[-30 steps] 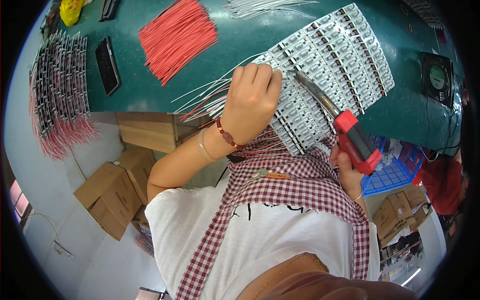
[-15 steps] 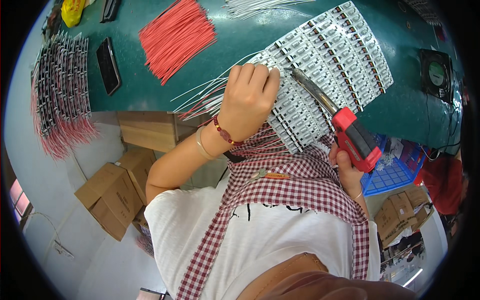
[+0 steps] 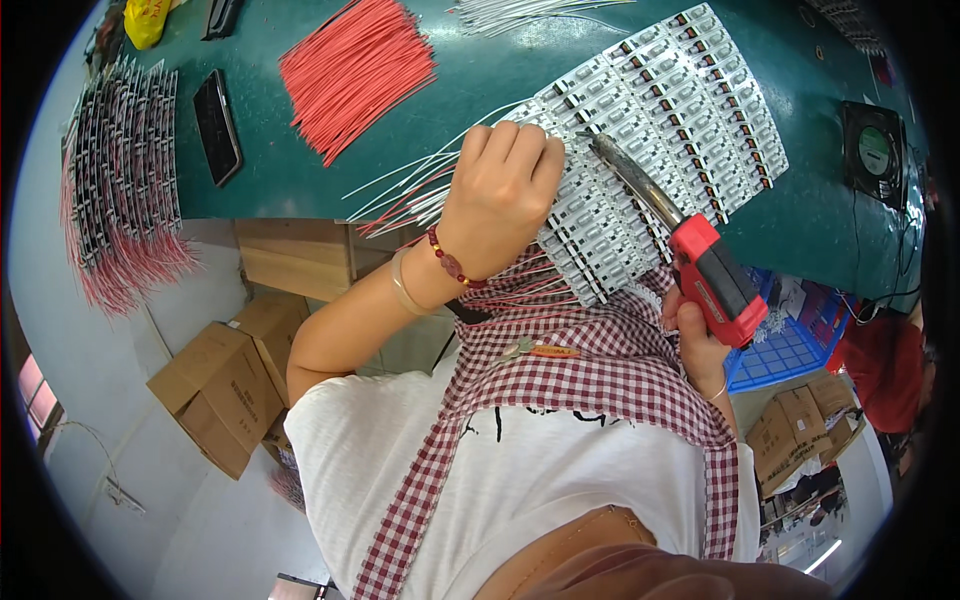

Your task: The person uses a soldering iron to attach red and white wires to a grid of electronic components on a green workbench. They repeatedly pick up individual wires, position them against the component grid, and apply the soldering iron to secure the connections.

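My left hand [image 3: 503,195] is closed over the left edge of a panel of small silvery circuit boards [image 3: 640,130], its fingers curled and the fingertips hidden. A bunch of white wires [image 3: 430,175] runs out of it to the left, with a few red wires among them. My right hand [image 3: 693,335] grips the handle of a red and black soldering gun [image 3: 715,280]. The gun's long metal barrel slants up to the left, its tip over the boards just right of my left fingers. More red and white wires hang off the panel's lower left edge over my checked apron [image 3: 560,375].
On the green table [image 3: 480,75] lie a stack of red wires [image 3: 358,75], white wires [image 3: 530,12] and a phone [image 3: 217,128]. Wired boards [image 3: 120,170] hang over the left end. A small black fan [image 3: 873,152] stands right, above a blue basket [image 3: 785,355]. Cardboard boxes [image 3: 215,395] sit below.
The soldering gun's tip has shifted slightly right, away from my left fingers. My left hand has moved slightly up; both hands keep their grip.
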A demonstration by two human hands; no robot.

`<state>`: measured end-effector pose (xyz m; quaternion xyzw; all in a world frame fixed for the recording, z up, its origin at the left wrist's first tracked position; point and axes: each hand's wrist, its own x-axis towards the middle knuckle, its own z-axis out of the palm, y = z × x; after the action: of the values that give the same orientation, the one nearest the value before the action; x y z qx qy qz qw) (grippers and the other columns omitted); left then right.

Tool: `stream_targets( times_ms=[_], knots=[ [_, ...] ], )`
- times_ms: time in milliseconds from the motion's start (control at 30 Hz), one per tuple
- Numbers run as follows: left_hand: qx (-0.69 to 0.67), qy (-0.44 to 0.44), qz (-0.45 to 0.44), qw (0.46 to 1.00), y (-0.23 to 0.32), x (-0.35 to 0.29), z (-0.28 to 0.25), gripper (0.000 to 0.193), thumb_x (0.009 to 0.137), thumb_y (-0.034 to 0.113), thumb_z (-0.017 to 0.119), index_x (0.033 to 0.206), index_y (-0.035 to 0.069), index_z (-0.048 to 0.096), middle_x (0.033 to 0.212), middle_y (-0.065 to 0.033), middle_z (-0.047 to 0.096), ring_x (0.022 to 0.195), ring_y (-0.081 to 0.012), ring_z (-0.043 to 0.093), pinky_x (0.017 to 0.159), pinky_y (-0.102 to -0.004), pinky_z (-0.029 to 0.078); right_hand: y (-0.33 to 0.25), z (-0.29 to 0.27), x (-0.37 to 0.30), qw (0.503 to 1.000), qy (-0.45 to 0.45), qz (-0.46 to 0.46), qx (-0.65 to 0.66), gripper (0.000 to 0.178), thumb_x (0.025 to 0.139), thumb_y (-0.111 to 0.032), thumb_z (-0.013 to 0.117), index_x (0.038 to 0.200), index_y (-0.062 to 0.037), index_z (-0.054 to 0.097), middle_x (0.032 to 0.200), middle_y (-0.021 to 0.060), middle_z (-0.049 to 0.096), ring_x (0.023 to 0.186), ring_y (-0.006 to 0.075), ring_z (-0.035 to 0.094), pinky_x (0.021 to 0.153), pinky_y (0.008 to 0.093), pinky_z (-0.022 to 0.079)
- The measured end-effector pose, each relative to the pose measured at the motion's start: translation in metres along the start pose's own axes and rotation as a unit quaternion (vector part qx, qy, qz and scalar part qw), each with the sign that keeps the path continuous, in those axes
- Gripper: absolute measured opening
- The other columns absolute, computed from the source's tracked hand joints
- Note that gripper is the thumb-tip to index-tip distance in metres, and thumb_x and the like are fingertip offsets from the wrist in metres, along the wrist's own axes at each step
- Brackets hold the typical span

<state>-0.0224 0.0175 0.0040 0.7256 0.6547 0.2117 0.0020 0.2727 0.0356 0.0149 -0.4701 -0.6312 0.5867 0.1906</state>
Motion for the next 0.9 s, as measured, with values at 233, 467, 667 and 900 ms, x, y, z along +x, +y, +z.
stream_targets(
  times_ms=[233,467,667,900],
  knots=[
    [0.025,0.008,0.006,1.000,0.000,0.001,-0.001,0.025,0.074,0.005,0.061,0.098,0.001,0.066,0.082,-0.0043,0.053,0.076,-0.0208,0.052,0.069,-0.0343,0.039,0.004,-0.011,-0.005,0.998,-0.043,0.003,0.042,0.029,0.095,-0.015,0.062,0.120,-0.0002,0.061,0.110,0.0084,0.065,0.102,0.0168,0.060,0.089,0.0325,0.048],
    [-0.017,0.017,0.022,0.999,0.008,-0.004,0.000,0.030,0.073,0.005,0.061,0.102,0.000,0.067,0.083,-0.0054,0.053,0.076,-0.0214,0.051,0.069,-0.0343,0.039,0.006,-0.009,-0.009,0.998,-0.022,0.027,0.054,0.047,0.093,-0.032,0.063,0.123,0.0023,0.054,0.083,0.0063,0.058,0.072,0.0122,0.051,0.064,0.0273,0.041],
    [-0.024,0.006,0.006,1.000,0.010,-0.005,0.004,0.030,0.074,0.005,0.060,0.103,-0.001,0.067,0.083,-0.0068,0.052,0.076,-0.0227,0.050,0.069,-0.0349,0.040,0.022,-0.007,-0.014,0.998,-0.010,-0.011,-0.067,0.048,0.093,-0.035,0.063,0.118,0.0035,0.052,0.071,0.0055,0.054,0.059,0.0117,0.048,0.053,0.0256,0.040],
    [-0.013,-0.007,-0.002,1.000,0.013,-0.001,0.001,0.028,0.074,0.004,0.060,0.100,-0.001,0.066,0.081,-0.0071,0.050,0.076,-0.0231,0.050,0.068,-0.0348,0.040,0.026,-0.014,-0.011,0.994,-0.036,-0.029,-0.099,0.042,0.092,-0.032,0.064,0.113,0.0026,0.055,0.075,0.0057,0.056,0.063,0.0128,0.051,0.056,0.0264,0.041]
  ],
)
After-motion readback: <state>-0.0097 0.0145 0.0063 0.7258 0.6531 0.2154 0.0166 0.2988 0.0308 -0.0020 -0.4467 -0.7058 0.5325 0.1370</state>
